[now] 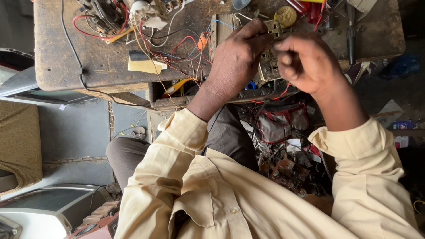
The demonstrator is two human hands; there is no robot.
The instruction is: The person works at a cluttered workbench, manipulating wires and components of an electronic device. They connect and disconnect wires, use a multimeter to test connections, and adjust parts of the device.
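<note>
A beige electrical switch board with several sockets is held upright over the workbench, red and black wires trailing from under it. My left hand wraps around its left side and top, fingers over the upper edge. My right hand is curled tight against the board's right edge, fingertips pinched together. Whatever small thing sits in that pinch is hidden and blurred.
The worn wooden workbench carries tangled red, blue and yellow wires, a dismantled device, a yellow block, a round yellow lid and a dark-handled tool. Below the bench, an open compartment is packed with scrap parts.
</note>
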